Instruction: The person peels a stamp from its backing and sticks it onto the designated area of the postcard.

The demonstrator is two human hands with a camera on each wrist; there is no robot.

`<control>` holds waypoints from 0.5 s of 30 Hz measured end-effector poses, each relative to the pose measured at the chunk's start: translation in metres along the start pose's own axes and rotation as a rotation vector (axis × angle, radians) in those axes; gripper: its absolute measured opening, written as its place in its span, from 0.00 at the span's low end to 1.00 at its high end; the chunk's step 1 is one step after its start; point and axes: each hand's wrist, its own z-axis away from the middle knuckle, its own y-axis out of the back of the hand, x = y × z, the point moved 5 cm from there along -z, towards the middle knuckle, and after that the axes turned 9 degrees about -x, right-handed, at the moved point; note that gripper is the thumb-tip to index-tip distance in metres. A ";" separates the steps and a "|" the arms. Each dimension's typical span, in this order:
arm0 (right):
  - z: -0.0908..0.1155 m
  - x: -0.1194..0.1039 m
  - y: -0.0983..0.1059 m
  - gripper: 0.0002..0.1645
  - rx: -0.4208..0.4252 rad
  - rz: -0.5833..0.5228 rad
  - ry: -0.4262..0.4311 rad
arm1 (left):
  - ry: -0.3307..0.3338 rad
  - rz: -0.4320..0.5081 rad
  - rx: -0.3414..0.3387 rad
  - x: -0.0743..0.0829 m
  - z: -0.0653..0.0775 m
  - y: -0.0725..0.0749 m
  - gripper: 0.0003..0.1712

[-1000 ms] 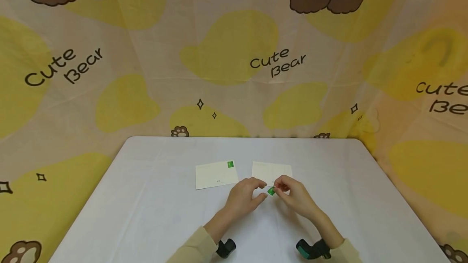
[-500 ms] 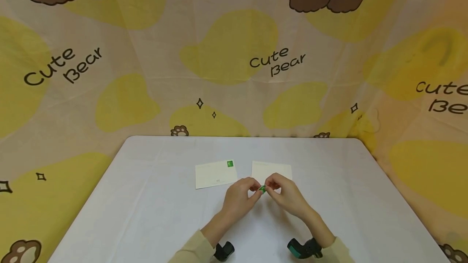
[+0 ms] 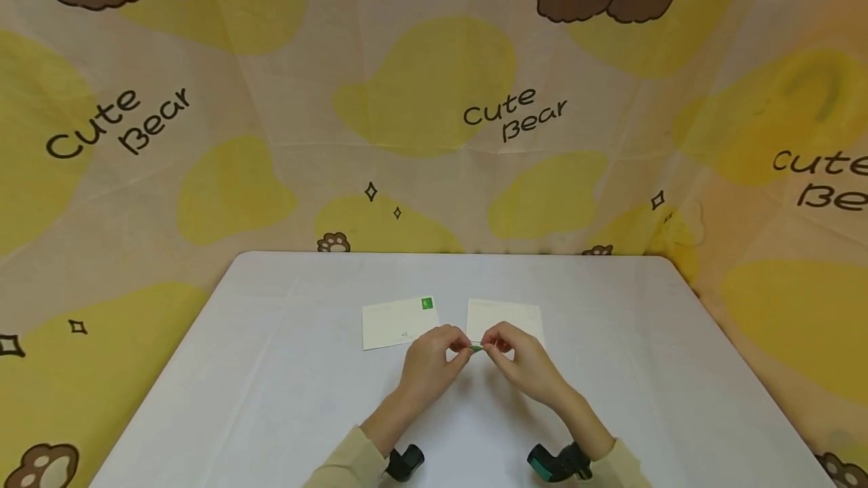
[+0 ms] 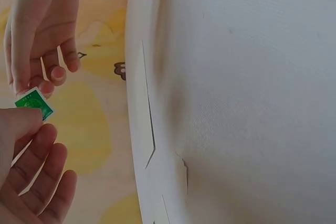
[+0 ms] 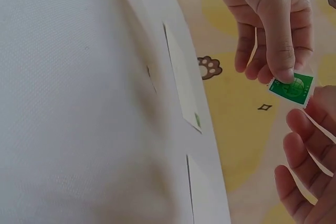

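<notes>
Between my two hands, above the white table, is a small green postage stamp with perforated white edges. My left hand pinches it, the thumb lying over its face in the left wrist view. My right hand pinches the opposite corner between thumb and forefinger, seen in the right wrist view. Just beyond lie two cream cards. The left card bears a green stamp at its upper right corner. The right card is partly covered by my right hand.
The white table has rounded far corners and backs onto a yellow patterned cloth. A small thin flat piece lies on the table nearer me than the cards. Black cameras sit at both wrists.
At first only my right hand held the stamp. My hands came together and my left fingers took hold of it too. Both hands then shifted slightly left, and the stamp tilted edge-on to the head view.
</notes>
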 end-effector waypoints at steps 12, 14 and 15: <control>-0.001 0.001 -0.013 0.08 -0.095 -0.062 -0.116 | -0.157 -0.108 0.080 -0.002 0.005 0.012 0.05; -0.002 0.002 -0.015 0.08 -0.098 -0.067 -0.125 | -0.190 -0.152 0.102 -0.002 0.006 0.013 0.06; -0.003 0.002 -0.016 0.08 -0.096 -0.067 -0.127 | -0.204 -0.174 0.111 -0.002 0.007 0.013 0.07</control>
